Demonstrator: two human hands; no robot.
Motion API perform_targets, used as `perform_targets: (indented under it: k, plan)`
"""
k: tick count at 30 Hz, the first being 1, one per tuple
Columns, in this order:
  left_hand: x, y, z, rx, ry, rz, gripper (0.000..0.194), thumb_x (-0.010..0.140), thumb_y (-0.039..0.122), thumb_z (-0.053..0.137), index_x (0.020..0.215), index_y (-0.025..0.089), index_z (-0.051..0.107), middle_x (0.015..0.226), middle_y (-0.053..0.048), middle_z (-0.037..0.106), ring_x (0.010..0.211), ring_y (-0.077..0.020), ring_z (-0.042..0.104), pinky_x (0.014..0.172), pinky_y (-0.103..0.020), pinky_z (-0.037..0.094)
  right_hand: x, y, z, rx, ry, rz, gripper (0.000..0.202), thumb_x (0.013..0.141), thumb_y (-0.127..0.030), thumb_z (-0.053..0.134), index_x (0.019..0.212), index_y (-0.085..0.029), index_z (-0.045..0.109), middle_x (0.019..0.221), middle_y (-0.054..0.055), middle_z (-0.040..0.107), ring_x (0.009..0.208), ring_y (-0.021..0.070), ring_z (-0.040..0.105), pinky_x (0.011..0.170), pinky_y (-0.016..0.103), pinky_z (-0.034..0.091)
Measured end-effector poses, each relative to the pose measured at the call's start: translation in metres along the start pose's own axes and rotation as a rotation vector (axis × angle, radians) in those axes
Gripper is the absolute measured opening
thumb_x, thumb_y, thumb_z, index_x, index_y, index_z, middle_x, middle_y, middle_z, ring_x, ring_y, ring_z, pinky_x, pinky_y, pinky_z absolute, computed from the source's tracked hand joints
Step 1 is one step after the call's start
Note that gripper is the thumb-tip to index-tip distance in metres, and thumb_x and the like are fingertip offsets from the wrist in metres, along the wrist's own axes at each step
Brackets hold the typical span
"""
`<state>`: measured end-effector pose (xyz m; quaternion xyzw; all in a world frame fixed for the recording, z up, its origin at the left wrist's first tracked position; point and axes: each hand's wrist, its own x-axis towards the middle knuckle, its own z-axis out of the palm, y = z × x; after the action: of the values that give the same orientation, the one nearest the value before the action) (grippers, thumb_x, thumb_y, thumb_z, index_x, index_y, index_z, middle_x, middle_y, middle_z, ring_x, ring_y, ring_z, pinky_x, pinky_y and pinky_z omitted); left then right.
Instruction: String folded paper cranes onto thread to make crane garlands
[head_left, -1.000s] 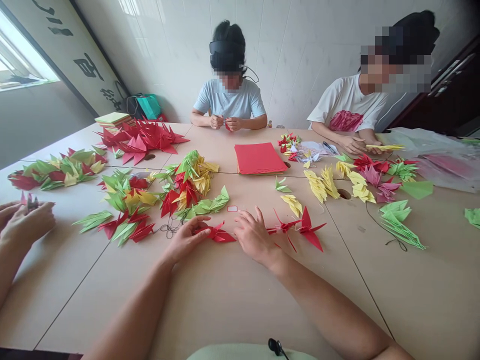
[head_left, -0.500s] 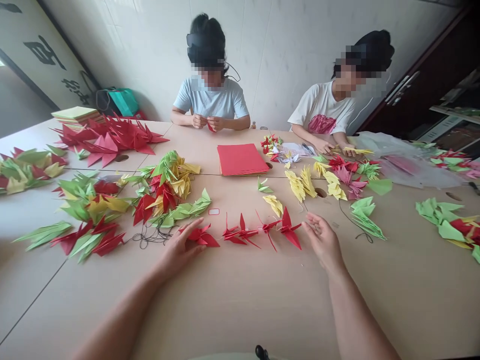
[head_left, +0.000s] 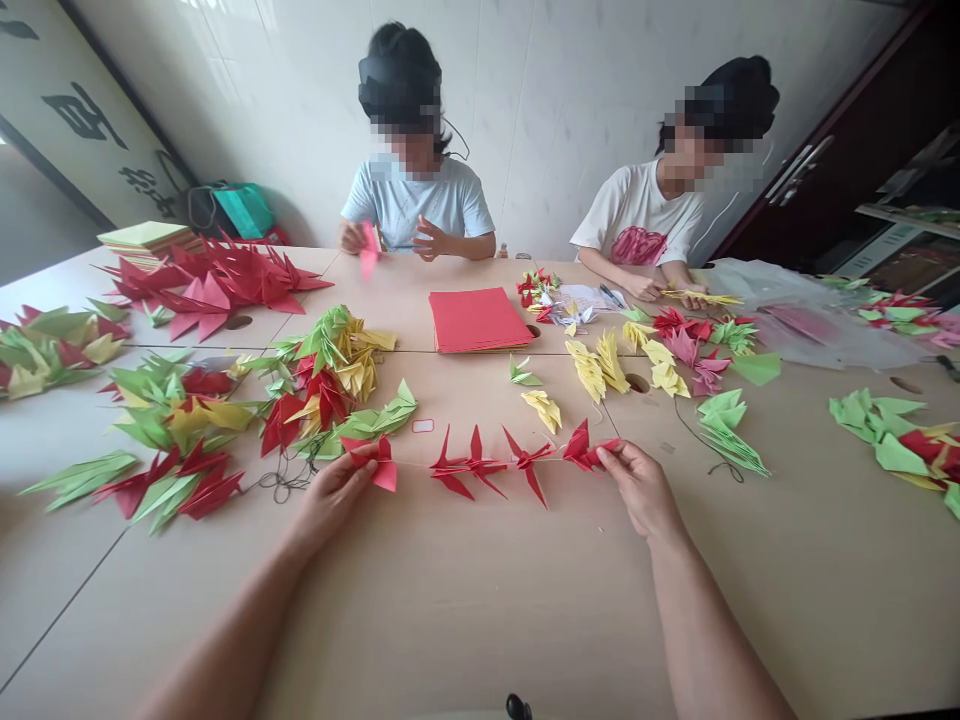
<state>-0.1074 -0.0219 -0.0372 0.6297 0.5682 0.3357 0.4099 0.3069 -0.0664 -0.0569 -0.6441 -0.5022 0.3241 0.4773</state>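
The left hand (head_left: 330,495) pinches a red paper crane (head_left: 373,460) at one end of a string of red cranes (head_left: 480,464), and the right hand (head_left: 641,490) pinches the crane at the other end (head_left: 589,448). The string stretches between the 2 hands, just above the table (head_left: 480,600), with 2 more cranes hanging along its middle. Beyond the left hand lies a heap of red, green and yellow cranes (head_left: 330,385), with dark thread (head_left: 289,482) coiled just beside the fingers. Beyond the right hand lie yellow cranes (head_left: 600,365) and, further off, a stack of red paper (head_left: 478,320). Across the table, 2 people sit; one lifts a pink sheet (head_left: 369,250).
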Motion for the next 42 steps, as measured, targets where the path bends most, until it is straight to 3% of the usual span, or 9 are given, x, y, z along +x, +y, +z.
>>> perform_targets:
  k: [7,12,18,23,27,32,35,38,42]
  plan:
    - [0.0,0.005,0.0,-0.049,-0.005,-0.021,0.053,0.078,0.06,0.057,0.11,0.019,0.066,0.109,-0.009,0.072,0.104,-0.0292,0.064,0.09,-0.038,0.05,0.0,0.0,0.003,-0.212,0.055,-0.163,0.031,0.091,-0.042,0.055,0.102,-0.014,0.063,0.093,0.006,0.068,0.082,0.017,0.067,0.074,0.036,0.055]
    - [0.0,0.005,0.001,-0.064,-0.03,-0.031,0.054,0.078,0.06,0.059,0.112,0.018,0.065,0.107,-0.009,0.072,0.1,-0.0276,0.065,0.086,-0.036,0.051,0.0,-0.024,0.014,-0.446,0.136,-0.415,0.042,0.085,-0.043,0.058,0.122,-0.022,0.058,0.124,0.014,0.057,0.118,0.0291,0.052,0.099,0.051,0.043]
    - [0.002,-0.003,0.001,-0.064,-0.053,-0.034,0.052,0.079,0.057,0.059,0.113,0.018,0.063,0.107,-0.009,0.071,0.098,-0.026,0.065,0.083,-0.033,0.051,0.005,-0.048,0.042,-0.665,0.007,-0.632,0.018,0.087,-0.024,0.056,0.096,-0.026,0.072,0.12,0.01,0.061,0.124,0.0306,0.046,0.103,0.052,0.038]
    - [0.002,-0.009,0.001,-0.077,-0.078,-0.026,0.05,0.083,0.054,0.056,0.116,0.017,0.061,0.102,-0.008,0.071,0.093,-0.0238,0.064,0.081,-0.031,0.051,0.008,-0.048,0.046,-0.748,-0.019,-0.681,0.024,0.089,-0.019,0.051,0.076,-0.022,0.071,0.105,0.011,0.066,0.117,0.0309,0.05,0.094,0.051,0.044]
    - [0.001,-0.01,0.001,-0.082,-0.089,-0.014,0.047,0.084,0.052,0.056,0.115,0.018,0.061,0.1,-0.007,0.071,0.091,-0.0227,0.064,0.079,-0.03,0.05,0.003,-0.06,0.05,-0.766,-0.025,-0.708,0.018,0.088,-0.025,0.055,0.084,-0.02,0.072,0.106,0.013,0.066,0.115,0.0316,0.051,0.094,0.05,0.045]
    - [0.001,-0.007,0.001,-0.084,-0.082,0.0,0.046,0.084,0.052,0.056,0.113,0.017,0.062,0.096,-0.007,0.072,0.088,-0.0226,0.065,0.076,-0.03,0.051,-0.009,-0.08,0.082,-0.774,-0.141,-0.765,0.011,0.084,-0.032,0.065,0.083,-0.023,0.072,0.113,0.007,0.067,0.122,0.0298,0.049,0.103,0.051,0.038]
    - [0.0,-0.006,0.001,-0.08,-0.072,0.012,0.044,0.084,0.051,0.056,0.11,0.017,0.064,0.094,-0.006,0.072,0.087,-0.0223,0.065,0.074,-0.029,0.051,-0.011,-0.081,0.095,-0.782,-0.177,-0.772,0.014,0.085,-0.022,0.063,0.073,-0.022,0.071,0.111,0.006,0.069,0.12,0.0313,0.051,0.101,0.054,0.038]
    - [0.0,-0.005,0.001,-0.077,-0.063,0.026,0.041,0.083,0.05,0.056,0.108,0.018,0.065,0.095,-0.006,0.072,0.087,-0.0218,0.065,0.075,-0.029,0.051,-0.009,-0.077,0.093,-0.786,-0.172,-0.757,0.022,0.086,-0.014,0.057,0.069,-0.02,0.069,0.107,0.008,0.069,0.118,0.033,0.052,0.097,0.056,0.041]
    - [0.0,-0.004,0.001,-0.079,-0.057,0.036,0.04,0.082,0.048,0.059,0.107,0.018,0.066,0.097,-0.006,0.072,0.087,-0.0221,0.065,0.075,-0.029,0.051,-0.012,-0.083,0.088,-0.779,-0.161,-0.739,0.012,0.085,-0.02,0.061,0.075,-0.019,0.069,0.11,0.011,0.068,0.119,0.0341,0.051,0.099,0.058,0.04]
